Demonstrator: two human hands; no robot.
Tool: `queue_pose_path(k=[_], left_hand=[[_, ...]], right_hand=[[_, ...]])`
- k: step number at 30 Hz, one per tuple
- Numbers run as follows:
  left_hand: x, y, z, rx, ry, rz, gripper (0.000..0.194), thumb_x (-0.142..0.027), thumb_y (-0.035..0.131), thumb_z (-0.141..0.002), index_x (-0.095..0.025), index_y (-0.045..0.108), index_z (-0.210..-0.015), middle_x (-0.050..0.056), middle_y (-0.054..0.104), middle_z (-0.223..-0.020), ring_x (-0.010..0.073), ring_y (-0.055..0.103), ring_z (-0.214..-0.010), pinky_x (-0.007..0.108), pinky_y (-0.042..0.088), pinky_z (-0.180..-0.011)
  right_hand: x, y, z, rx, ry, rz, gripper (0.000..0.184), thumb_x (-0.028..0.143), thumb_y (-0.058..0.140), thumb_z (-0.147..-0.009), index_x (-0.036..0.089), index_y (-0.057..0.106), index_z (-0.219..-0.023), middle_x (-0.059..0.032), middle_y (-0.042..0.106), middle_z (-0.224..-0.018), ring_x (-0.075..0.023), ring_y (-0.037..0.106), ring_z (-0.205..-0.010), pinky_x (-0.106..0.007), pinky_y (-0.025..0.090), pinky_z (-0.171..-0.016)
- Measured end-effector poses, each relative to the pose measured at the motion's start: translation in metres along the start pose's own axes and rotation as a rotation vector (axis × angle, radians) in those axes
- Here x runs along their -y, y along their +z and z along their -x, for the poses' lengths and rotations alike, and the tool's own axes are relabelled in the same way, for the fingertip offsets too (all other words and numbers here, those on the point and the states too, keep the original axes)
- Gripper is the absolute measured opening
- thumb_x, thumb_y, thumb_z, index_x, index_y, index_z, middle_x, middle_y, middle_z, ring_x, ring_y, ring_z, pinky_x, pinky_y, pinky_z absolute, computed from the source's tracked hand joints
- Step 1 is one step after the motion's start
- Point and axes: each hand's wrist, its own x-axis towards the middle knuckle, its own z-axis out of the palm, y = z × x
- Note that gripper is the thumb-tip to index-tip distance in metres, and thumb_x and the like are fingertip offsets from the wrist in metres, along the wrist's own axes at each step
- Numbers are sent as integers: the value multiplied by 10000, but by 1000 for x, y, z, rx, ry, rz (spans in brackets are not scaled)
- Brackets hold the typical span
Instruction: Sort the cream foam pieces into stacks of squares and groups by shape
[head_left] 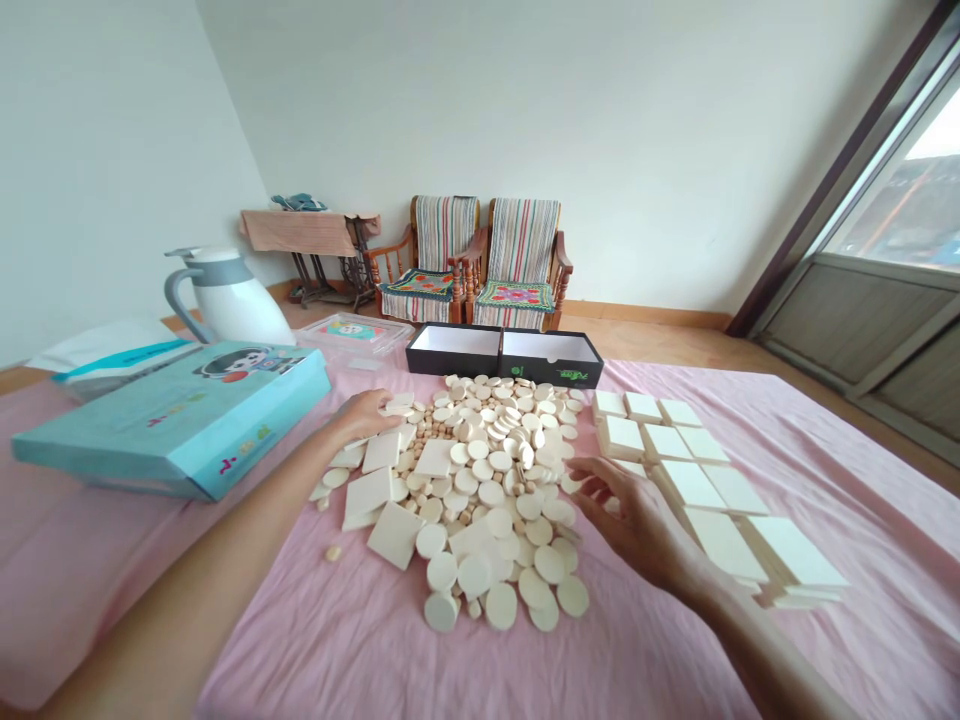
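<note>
A heap of pale wooden discs (491,492), small cubes and square tiles lies on the pink cloth. My left hand (367,412) is at the heap's far left edge, its fingertips closed at the edge of a wooden square tile (401,401). Larger square tiles (395,535) lie along the heap's left side. At the right edge of the heap is my right hand (619,500), with loosely bent fingers apart and nothing visible in them. Beyond it stand rows of stacked square tiles (690,484), partly hidden by that hand and forearm.
Behind the heap sits a black open box (551,375) with two white-lined halves. A blue box (172,415), a white jug (238,300) and a clear plastic case (356,340) are at the left. A single small wooden piece (333,553) lies nearer me.
</note>
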Motion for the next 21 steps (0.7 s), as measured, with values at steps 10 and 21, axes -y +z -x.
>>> queue_pose_path(k=[10, 21], left_hand=[[-17, 1, 4, -52, 112, 61, 443, -456, 697, -578, -167, 679, -913, 86, 717, -935, 270, 645, -860, 340, 478, -801], [-98, 14, 7, 12, 353, 204, 383, -421, 527, -828, -159, 635, -1085, 81, 696, -1017, 192, 644, -882, 282, 482, -775]], right_hand=[[-1, 4, 1, 1, 4, -17, 236, 309, 490, -902, 225, 560, -1112, -46, 679, -892, -177, 644, -717, -327, 542, -617], [2, 1, 2, -10, 22, -25, 221, 293, 484, -906, 218, 569, -1095, -45, 685, -869, -176, 644, -720, -310, 532, -621]])
